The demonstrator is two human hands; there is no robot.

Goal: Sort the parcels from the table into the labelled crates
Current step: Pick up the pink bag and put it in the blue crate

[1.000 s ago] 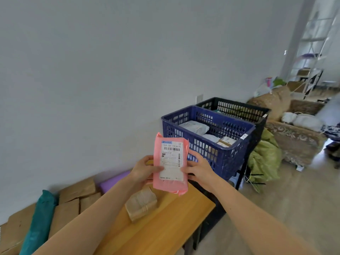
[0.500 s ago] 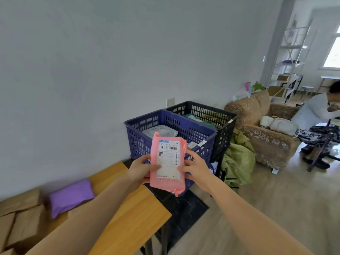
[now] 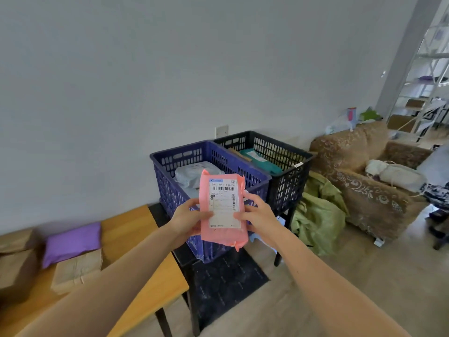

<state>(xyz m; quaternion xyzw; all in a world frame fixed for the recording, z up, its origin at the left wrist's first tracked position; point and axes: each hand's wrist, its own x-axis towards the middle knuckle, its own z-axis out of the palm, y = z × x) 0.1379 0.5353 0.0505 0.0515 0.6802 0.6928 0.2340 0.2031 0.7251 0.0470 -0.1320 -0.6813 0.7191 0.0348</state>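
Note:
I hold a pink parcel upright with its white shipping label facing me. My left hand grips its left edge and my right hand grips its right edge. The parcel hangs in front of a blue crate that holds a white bag parcel. Right behind it stands a black crate with a teal parcel inside. On the wooden table at the left lie a purple parcel and a brown paper parcel.
More brown boxes sit at the table's left end. A green sack lies on the floor beside the crates. A patterned brown sofa stands to the right, with white metal shelves beyond. A dark mat lies under the crate stand.
The view has swung between table and crates, with more of the table now in sight than half a second ago. Both hands keep the pink parcel raised before the blue crate.

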